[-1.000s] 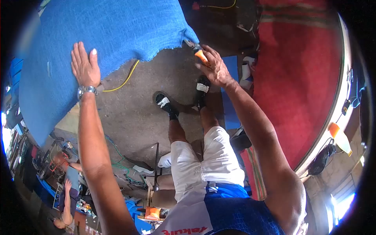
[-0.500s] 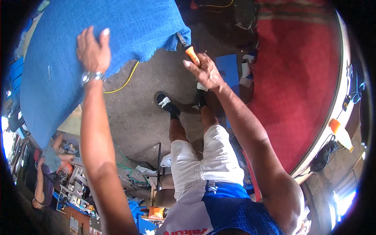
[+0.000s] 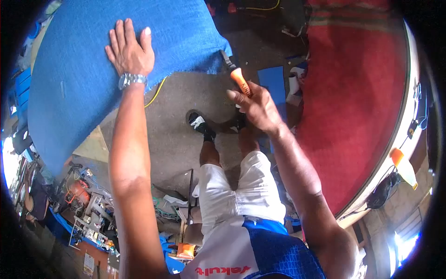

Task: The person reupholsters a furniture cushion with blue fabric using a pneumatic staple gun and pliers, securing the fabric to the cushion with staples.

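Note:
Blue woven cloth [image 3: 181,32] covers a large curved board at the upper left and hangs frayed along its near edge. My left hand [image 3: 132,55], with a metal watch on the wrist, lies flat on it, fingers spread. In my right hand [image 3: 261,106] is an orange-handled knife [image 3: 240,80], gripped with the fingers wrapped round the handle. Its dark blade [image 3: 226,58] points up and away from me, the tip right at the cloth's right corner.
A red-covered curved panel [image 3: 355,102] with a pale rim stands at the right. A yellow cord [image 3: 156,95] and a blue sheet [image 3: 271,86] lie on the floor. Tools and clutter [image 3: 90,207] fill the lower left, where a person [image 3: 37,200] is partly visible.
My left hand has shifted right and now lies flat with its fingers spread. My right hand and the knife have moved down and slightly right. The person at the lower left has moved.

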The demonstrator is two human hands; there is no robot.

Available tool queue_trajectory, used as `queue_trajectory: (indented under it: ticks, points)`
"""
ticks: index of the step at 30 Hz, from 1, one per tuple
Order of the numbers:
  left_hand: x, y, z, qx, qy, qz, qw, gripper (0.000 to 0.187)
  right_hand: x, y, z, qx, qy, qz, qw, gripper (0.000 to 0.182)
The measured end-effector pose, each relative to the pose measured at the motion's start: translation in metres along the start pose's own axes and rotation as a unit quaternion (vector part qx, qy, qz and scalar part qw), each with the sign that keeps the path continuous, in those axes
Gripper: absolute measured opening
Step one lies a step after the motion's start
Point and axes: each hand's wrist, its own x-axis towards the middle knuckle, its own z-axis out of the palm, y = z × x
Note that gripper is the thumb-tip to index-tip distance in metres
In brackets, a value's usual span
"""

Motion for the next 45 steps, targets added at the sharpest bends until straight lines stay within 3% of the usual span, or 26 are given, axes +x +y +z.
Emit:
queue_trajectory:
  ticks: [2, 5, 7, 9, 11, 12, 14, 16, 19, 20, 21, 22, 25, 26, 29, 31, 36, 38, 40, 44, 45]
  points:
    - [-0.001, -0.004, -0.013, -0.079, -0.029, 0.027, 0.996, 0.065, 0.009, -0.012, -0.014, 0.007, -0.022, -0.022, 0.999, 0.044]
    - [-0.036, 0.03, -0.046, -0.211, 0.0, 0.182, 0.961, 0.076, -0.001, -0.065, -0.038, 0.081, -0.053, -0.004, 0.995, 0.045]
    - [-0.055, 0.054, -0.049, -0.247, -0.01, 0.191, 0.95, 0.089, 0.013, -0.055, -0.04, 0.096, -0.053, -0.042, 0.993, 0.044]
    - [-0.045, 0.067, -0.053, -0.218, 0.001, 0.177, 0.96, 0.064, 0.018, -0.072, -0.05, 0.166, -0.087, 0.01, 0.982, 0.042]
    - [-0.022, 0.071, -0.043, -0.18, -0.01, 0.184, 0.966, 0.045, 0.049, -0.065, -0.06, 0.172, -0.112, -0.018, 0.978, 0.044]
    - [-0.004, 0.072, -0.044, -0.241, 0.026, 0.216, 0.946, 0.021, 0.065, -0.062, -0.07, 0.025, -0.12, -0.118, 0.985, 0.045]
    - [0.022, 0.071, -0.043, -0.232, -0.037, 0.209, 0.949, 0.018, 0.085, -0.064, -0.081, -0.158, -0.118, -0.209, 0.958, 0.047]
    - [0.035, 0.073, -0.042, -0.25, -0.06, 0.186, 0.948, 0.021, 0.094, -0.071, -0.089, -0.225, -0.099, -0.197, 0.949, 0.049]
    - [0.051, 0.07, -0.024, -0.276, -0.065, 0.176, 0.943, 0.025, 0.102, -0.042, -0.08, -0.316, 0.047, -0.333, 0.887, 0.049]
    - [0.055, 0.068, -0.012, -0.276, -0.064, 0.184, 0.941, 0.026, 0.096, -0.029, -0.066, -0.338, 0.156, -0.407, 0.834, 0.044]
    - [0.059, 0.066, -0.002, -0.276, -0.062, 0.193, 0.94, 0.028, 0.091, -0.025, -0.064, -0.298, 0.095, -0.314, 0.897, 0.042]
    - [0.061, 0.072, -0.021, -0.262, -0.129, 0.169, 0.941, 0.031, 0.086, -0.013, -0.056, -0.244, 0.11, -0.266, 0.926, 0.042]
    - [0.057, 0.071, -0.018, -0.204, -0.053, 0.305, 0.929, 0.03, 0.082, 0.009, -0.034, -0.097, 0.119, -0.114, 0.982, 0.049]
    - [0.058, 0.075, -0.03, -0.207, -0.105, 0.295, 0.927, 0.032, 0.087, 0.012, -0.028, -0.059, 0.144, -0.142, 0.977, 0.05]
    - [0.071, 0.081, -0.018, -0.214, -0.046, 0.352, 0.91, 0.029, 0.118, 0.013, -0.012, 0.031, 0.158, -0.148, 0.976, 0.044]
    - [0.08, 0.085, -0.008, -0.199, -0.045, 0.373, 0.905, 0.024, 0.141, 0.014, 0.003, 0.256, 0.081, -0.226, 0.937, 0.051]
    - [0.097, 0.086, 0.001, -0.182, -0.031, 0.381, 0.906, 0.018, 0.16, 0.002, 0.023, 0.312, 0.054, -0.257, 0.913, 0.054]
    - [0.1, 0.087, 0.0, -0.176, -0.032, 0.363, 0.915, 0.017, 0.163, 0.003, 0.017, 0.053, 0.133, -0.31, 0.94, 0.051]
    - [0.103, 0.087, -0.003, -0.155, -0.045, 0.334, 0.929, 0.015, 0.167, 0.002, 0.018, 0.021, 0.153, -0.332, 0.93, 0.051]
    - [0.119, 0.081, 0.004, -0.098, -0.029, 0.387, 0.916, 0.015, 0.175, -0.003, 0.014, 0.007, 0.162, -0.379, 0.911, 0.049]
    - [0.123, 0.078, 0.007, -0.089, -0.022, 0.408, 0.908, 0.015, 0.176, -0.004, 0.012, 0.035, 0.127, -0.339, 0.932, 0.049]
